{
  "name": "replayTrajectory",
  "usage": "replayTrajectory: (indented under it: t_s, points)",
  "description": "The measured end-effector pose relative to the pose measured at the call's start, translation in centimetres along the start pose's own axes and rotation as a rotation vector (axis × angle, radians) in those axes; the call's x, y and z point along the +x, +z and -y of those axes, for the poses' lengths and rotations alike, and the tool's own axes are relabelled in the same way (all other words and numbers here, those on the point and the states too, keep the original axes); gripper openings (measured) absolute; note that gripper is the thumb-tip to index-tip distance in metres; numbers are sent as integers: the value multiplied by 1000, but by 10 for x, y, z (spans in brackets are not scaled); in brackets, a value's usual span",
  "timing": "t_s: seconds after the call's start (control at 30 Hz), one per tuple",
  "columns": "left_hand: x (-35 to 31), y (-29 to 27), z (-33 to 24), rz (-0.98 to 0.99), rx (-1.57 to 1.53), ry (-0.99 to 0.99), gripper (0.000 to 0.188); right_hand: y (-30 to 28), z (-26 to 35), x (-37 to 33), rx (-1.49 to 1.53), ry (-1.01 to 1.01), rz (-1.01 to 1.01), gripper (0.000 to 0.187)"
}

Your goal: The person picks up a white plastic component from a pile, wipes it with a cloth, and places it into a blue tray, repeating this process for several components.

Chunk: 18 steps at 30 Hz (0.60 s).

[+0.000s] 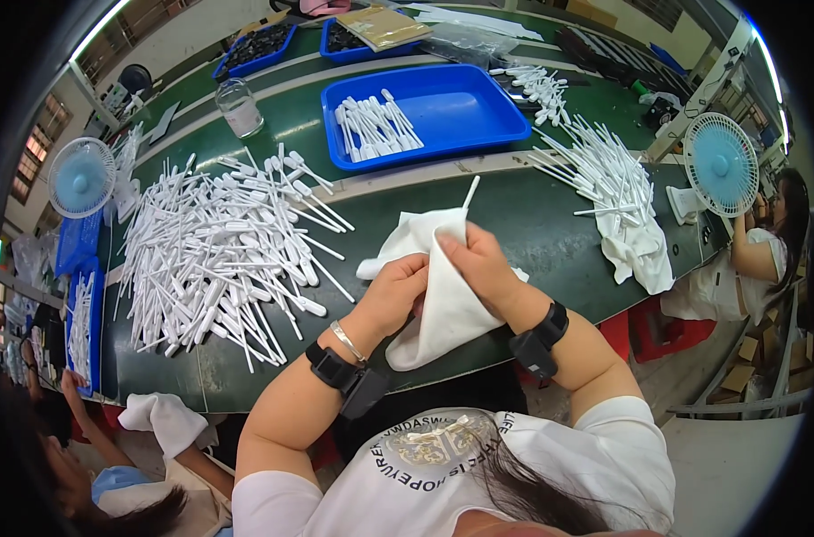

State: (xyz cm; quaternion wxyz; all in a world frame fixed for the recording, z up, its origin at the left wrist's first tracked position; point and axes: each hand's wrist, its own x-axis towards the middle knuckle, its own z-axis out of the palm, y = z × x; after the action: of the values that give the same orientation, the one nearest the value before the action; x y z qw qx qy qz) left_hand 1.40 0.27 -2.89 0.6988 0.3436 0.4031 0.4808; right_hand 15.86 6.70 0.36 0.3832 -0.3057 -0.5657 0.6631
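Note:
Both of my hands are in front of me, over the near edge of the green table. My left hand [394, 291] is closed on a white cloth [445, 313]. Thumb and fingers of my right hand [481, 262] pinch the same cloth from the other side. Out of the top of the folds sticks the thin end of a white plastic stick [471, 191]; the rest of it is hidden in the cloth. To the left lies a large heap of similar white sticks [212, 255], each with a thicker handle end.
A blue tray [474, 107] holding some sticks stands behind my hands. To the right, more sticks [608, 174] lie on another white cloth [638, 255]. A glass bottle [240, 109] and two fans [720, 166] stand around. Co-workers sit at left and right.

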Motion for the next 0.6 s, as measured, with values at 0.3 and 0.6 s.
replayTrajectory:
  t_s: [0.3, 0.6]
  points:
    - [-3, 10, 1, -20, 521, 205, 23, -33, 5, 19, 185, -60, -214, 24]
    - [-8, 2, -23, -301, 1027, 446, 21, -29, 11, 21, 290, 4, -227, 25]
